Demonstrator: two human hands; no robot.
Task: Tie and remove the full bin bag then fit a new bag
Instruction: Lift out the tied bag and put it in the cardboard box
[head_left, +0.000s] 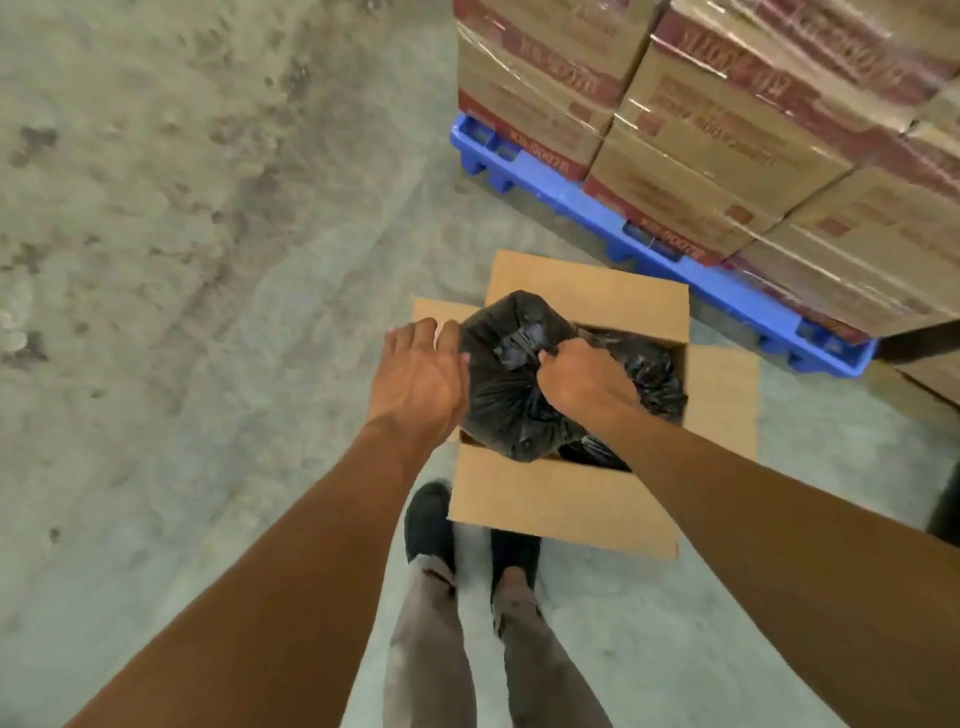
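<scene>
Black bin bag (511, 395): thin plastic film, crinkled, faintly glossy at the gathered neck. It sits in an open brown cardboard box (563, 501), matt, plain, smooth-faced. Beyond the box, a blue moulded plastic pallet (727, 291), hard, slight sheen. On it, stacked brown-and-red printed cartons (727, 130) under shiny clear stretch wrap. Around the box, grey concrete floor (182, 260): matt, rough, stained.

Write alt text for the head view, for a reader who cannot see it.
A person's right hand grips the gathered neck of a full black bin bag sitting in an open cardboard box on a concrete floor, while the left hand presses flat against the bag's side. Behind, wrapped cartons are stacked on a blue pallet.
</scene>
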